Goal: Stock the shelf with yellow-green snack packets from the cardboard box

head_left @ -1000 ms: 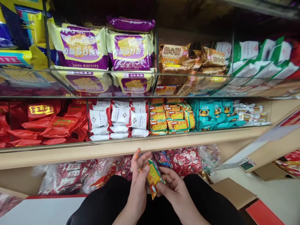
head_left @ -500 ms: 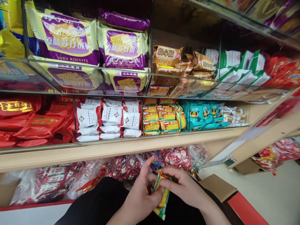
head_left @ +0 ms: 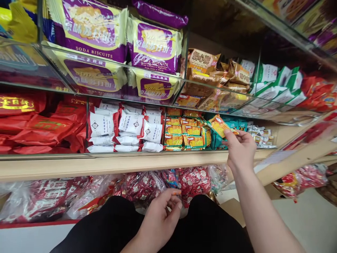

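Pinched between the thumb and fingers of my right hand [head_left: 240, 149] is a yellow-orange snack packet [head_left: 219, 126]. It is raised in front of the teal packets [head_left: 233, 123], just right of the compartment of matching yellow-and-green packets [head_left: 193, 131]. My left hand [head_left: 164, 214] hovers over my lap with its fingers loosely curled and apart, and nothing shows in it. White-and-red packets [head_left: 129, 123] fill the compartment further left.
Purple soda biscuit packs [head_left: 155, 45] and brown packets [head_left: 202, 61] sit on the upper shelf behind a clear front panel. Red packets [head_left: 44, 130] lie at the left. Plastic bags of red-wrapped goods [head_left: 142, 184] are under the wooden shelf edge [head_left: 105, 165].
My right hand has left my left hand and moved up and right to the shelf with the packet. The left hand has let go of it. The view has shifted slightly.
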`<state>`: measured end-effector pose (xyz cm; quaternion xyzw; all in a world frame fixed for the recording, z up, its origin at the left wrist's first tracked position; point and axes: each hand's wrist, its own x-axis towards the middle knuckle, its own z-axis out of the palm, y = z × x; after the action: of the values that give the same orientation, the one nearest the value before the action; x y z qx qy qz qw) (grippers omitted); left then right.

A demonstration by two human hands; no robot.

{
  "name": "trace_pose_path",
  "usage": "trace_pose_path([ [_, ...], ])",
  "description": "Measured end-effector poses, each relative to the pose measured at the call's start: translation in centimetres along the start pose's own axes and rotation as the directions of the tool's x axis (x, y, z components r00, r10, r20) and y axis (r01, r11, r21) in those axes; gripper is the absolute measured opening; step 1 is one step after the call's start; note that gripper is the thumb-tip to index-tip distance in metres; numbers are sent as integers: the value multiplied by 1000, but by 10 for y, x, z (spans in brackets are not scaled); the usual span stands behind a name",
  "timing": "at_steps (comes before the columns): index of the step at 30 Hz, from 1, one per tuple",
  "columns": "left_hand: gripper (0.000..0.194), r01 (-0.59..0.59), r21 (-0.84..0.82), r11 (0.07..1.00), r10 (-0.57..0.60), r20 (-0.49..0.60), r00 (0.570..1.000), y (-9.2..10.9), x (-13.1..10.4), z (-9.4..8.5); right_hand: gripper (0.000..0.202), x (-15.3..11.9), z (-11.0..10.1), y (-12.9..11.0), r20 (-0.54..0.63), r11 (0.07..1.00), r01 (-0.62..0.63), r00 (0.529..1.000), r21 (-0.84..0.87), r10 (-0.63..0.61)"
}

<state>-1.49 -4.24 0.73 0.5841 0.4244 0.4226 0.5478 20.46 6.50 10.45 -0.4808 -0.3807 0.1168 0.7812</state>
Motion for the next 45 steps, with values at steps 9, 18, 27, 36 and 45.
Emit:
trace_pose_path([
  [9,19,-157,242,958,116,176,978,-5,-4,-8,22,16,27,30,59,650,341,908,-679,-414],
  [18,26,-192,283,940,116,265,957,-14,-4,-9,23,31,52,31,105,378,304,879,-875,-465],
  [27,34,-201,346,916,79,336,938,-13,-4,-13,23,23,44,35,258,315,439,838,-841,-480],
  [36,35,-168,399,901,-4,395,919,-11,-1,-11,25,28,51,23,331,124,408,856,-905,-396],
  [45,35,-213,413,885,36,396,917,-20,-4,-13,33,23,49,16,353,150,422,870,-894,-346],
])
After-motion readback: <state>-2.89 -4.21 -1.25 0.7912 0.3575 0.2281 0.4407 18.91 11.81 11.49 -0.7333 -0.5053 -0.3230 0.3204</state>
